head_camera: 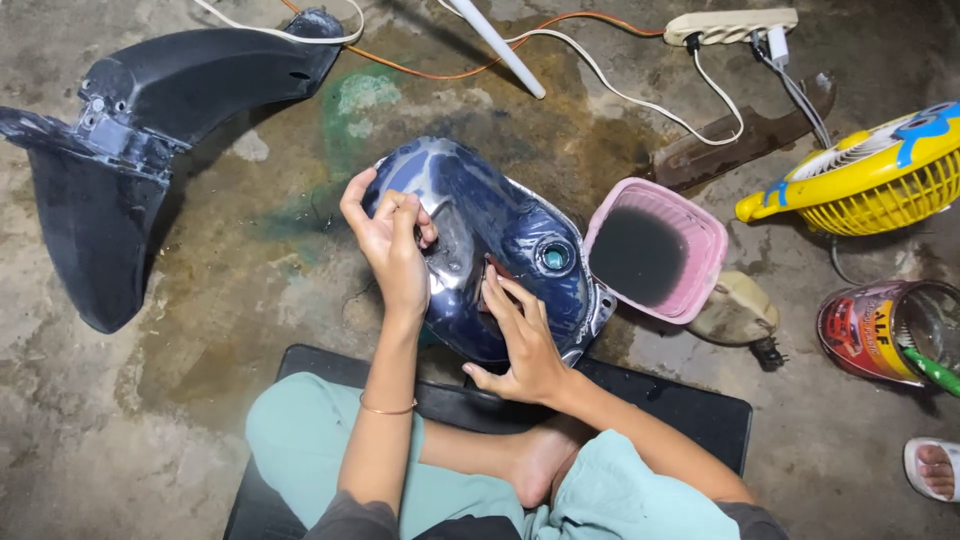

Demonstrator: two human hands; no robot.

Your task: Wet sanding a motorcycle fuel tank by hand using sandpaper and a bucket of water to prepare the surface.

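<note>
Fuel tank [490, 225]: dark blue, glossy, lying on the stained concrete floor [250, 270] directly under both hands, filler hole to the right of them.
Left hand [390, 245]: clenched over the tank's upper left side, fingers curled in; what it grips cannot be told.
Right hand [520, 335]: fingers flat, pressing a small reddish-brown piece [493, 272] against the tank.
Pink tub [655, 250]: holds dark liquid, just right of the right hand.
Black fender [110, 150]: well left of the left hand.
Yellow fan [870, 175]: far right.
</note>
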